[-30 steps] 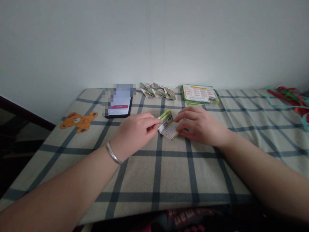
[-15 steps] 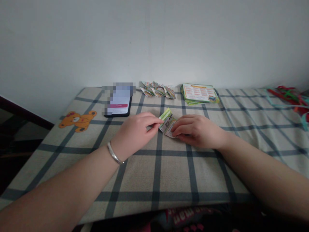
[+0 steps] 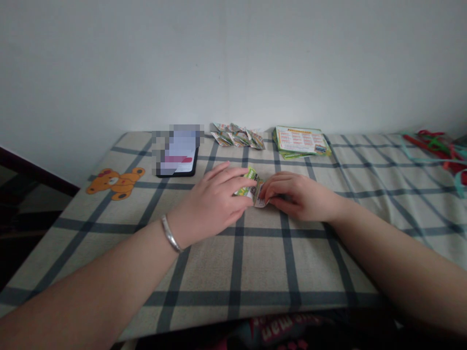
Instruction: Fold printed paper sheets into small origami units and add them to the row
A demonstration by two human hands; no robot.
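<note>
A small folded paper leaflet (image 3: 251,187), green and white with print, lies on the checked tablecloth between my hands. My left hand (image 3: 222,197), with a silver bangle at the wrist, holds its left side between thumb and fingers. At its right edge, my right hand (image 3: 292,194) pinches the paper with curled fingertips. The fingers partly cover the leaflet, so its full shape is hidden. Beyond the hands, several folded paper pieces (image 3: 239,136) stand grouped near the wall. A stack of printed green-edged leaflets (image 3: 302,141) lies to their right.
A phone (image 3: 178,158), its screen lit and partly blurred, lies at the back left. An orange bear cutout (image 3: 116,183) is on the cloth near the left edge. Red, green and teal ribbons (image 3: 438,148) lie at the far right. A wall (image 3: 233,63) borders the back.
My left hand has shifted its grip, fingers now more spread and further over the leaflet. The leaflet is folded narrower and turned slightly. My right hand stays on its right edge.
</note>
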